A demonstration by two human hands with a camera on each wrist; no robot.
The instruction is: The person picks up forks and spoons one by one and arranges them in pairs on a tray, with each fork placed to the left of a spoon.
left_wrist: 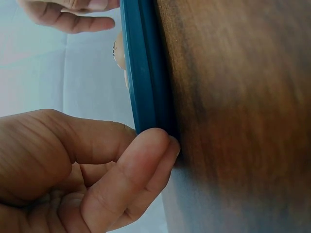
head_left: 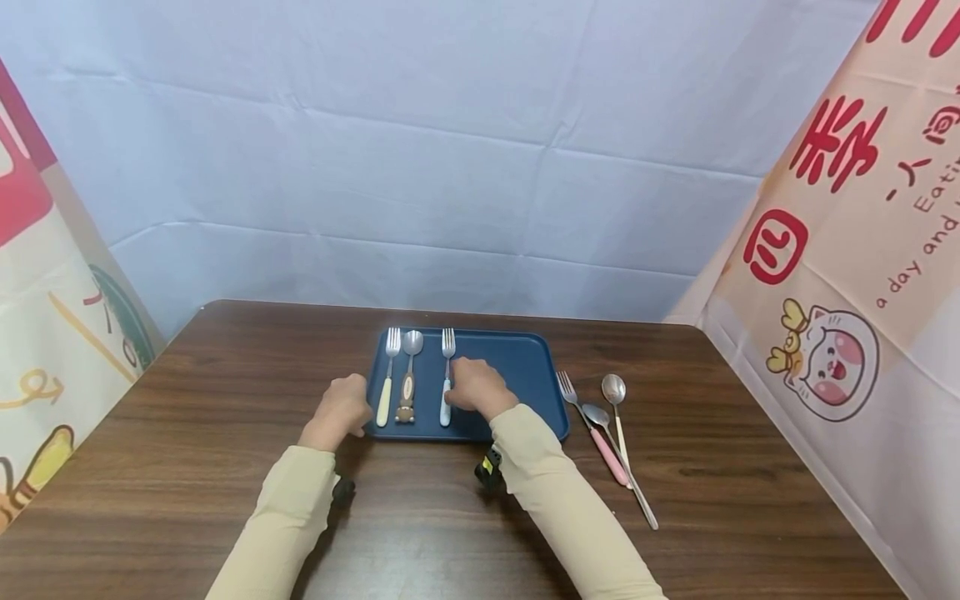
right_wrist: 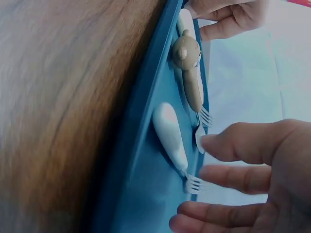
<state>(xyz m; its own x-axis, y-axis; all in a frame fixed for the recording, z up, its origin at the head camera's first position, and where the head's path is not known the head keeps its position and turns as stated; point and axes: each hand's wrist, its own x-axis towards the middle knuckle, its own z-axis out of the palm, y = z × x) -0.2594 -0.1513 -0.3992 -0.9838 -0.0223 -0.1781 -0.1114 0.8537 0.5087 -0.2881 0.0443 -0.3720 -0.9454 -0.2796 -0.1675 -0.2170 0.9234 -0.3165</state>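
Observation:
A blue tray (head_left: 525, 367) lies on the brown table and carries a cream-handled fork (head_left: 386, 383), a bear-handled spoon (head_left: 408, 387) and a pale-handled fork (head_left: 447, 375). My left hand (head_left: 351, 410) is at the tray's left front corner; in the left wrist view its curled fingers (left_wrist: 146, 160) pinch the tray rim (left_wrist: 146, 73). My right hand (head_left: 461, 392) hovers over the tray beside the pale-handled fork (right_wrist: 170, 136), with its fingers (right_wrist: 233, 177) relaxed and holding nothing. The bear-handled spoon (right_wrist: 188, 63) lies just beyond that fork.
Right of the tray, a pink-handled fork (head_left: 596, 433) and two spoons (head_left: 619, 417) lie on the table (head_left: 187, 433). White cloth hangs behind the table, and printed banners stand at both sides.

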